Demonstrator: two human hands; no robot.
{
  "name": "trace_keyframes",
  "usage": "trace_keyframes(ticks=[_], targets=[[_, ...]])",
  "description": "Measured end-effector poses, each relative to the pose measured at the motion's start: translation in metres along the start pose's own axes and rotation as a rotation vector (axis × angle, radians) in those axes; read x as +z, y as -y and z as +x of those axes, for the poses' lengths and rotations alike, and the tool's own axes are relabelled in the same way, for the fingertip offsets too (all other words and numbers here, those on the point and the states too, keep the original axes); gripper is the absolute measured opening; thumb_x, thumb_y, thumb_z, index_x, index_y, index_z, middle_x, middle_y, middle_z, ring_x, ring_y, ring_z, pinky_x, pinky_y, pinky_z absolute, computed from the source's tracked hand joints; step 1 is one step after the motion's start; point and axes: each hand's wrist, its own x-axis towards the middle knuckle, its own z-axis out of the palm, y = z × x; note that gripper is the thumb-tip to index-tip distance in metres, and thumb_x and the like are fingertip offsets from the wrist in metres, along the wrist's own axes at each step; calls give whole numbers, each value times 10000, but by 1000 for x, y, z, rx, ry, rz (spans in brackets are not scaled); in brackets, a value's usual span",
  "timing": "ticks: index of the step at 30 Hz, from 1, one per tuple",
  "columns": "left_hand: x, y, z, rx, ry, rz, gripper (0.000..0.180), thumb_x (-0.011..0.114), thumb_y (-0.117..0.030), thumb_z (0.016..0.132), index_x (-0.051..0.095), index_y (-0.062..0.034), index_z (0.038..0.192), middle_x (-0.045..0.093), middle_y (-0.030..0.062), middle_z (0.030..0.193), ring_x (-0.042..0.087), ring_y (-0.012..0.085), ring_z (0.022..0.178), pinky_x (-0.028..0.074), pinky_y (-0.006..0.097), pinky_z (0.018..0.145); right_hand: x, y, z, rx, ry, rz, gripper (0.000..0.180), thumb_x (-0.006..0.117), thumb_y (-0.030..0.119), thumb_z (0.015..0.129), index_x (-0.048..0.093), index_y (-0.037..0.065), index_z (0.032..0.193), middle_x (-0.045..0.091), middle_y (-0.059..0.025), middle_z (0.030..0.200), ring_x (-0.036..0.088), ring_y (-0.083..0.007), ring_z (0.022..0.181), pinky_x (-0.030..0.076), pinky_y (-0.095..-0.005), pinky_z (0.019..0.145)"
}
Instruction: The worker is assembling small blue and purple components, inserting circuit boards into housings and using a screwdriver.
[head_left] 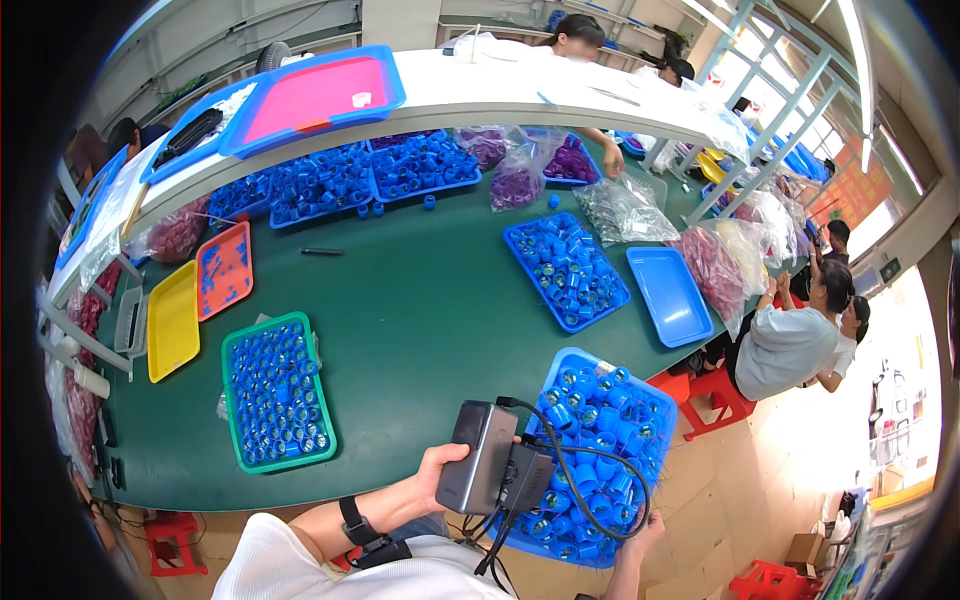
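My left hand (pixel 437 475) grips a grey box-shaped power bank (pixel 478 458) with a smaller dark device and black cables (pixel 580 480) plugged into it, held above my lap at the table's near edge. My right hand (pixel 642 528) holds the near edge of a blue tray (pixel 662 400) packed with several blue plastic caps, which overhangs the green table (pixel 420 310). A black band sits on my left wrist (pixel 353 520).
A green tray of blue caps (pixel 276 392) lies to the left; yellow (pixel 173 320) and orange (pixel 224 268) trays beyond it. Another blue tray of caps (pixel 565 270) and an empty blue tray (pixel 668 295) sit mid-right. Bags of purple parts, a raised shelf, seated people at right.
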Motion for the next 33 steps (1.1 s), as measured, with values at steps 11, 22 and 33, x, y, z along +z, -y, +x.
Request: trace_keyframes(ticks=[11,22,33], targets=[[-64,-49,-34,319,-262,14,764,646,-445,643,414,-96,1282,495,132,1205,508,326,1058,438,553,788,143,24,26,-177,227,-122,380,580,278,856,529,-18,625,493,-58,541,417,-131,526,365,-328,505],[-104,-95,-3,673,-458,-58,620,629,-457,656,496,-114,1156,528,131,1125,523,318,1023,423,539,840,308,40,90,-342,497,-206,298,569,236,828,588,-20,677,569,-141,579,537,-207,536,406,-363,535],[-155,-118,52,826,-567,-100,672,618,-432,663,462,-74,1210,536,151,1123,565,357,961,490,569,701,387,66,155,-403,725,-350,240,525,225,846,592,12,759,585,-186,630,582,-344,589,437,-433,548]])
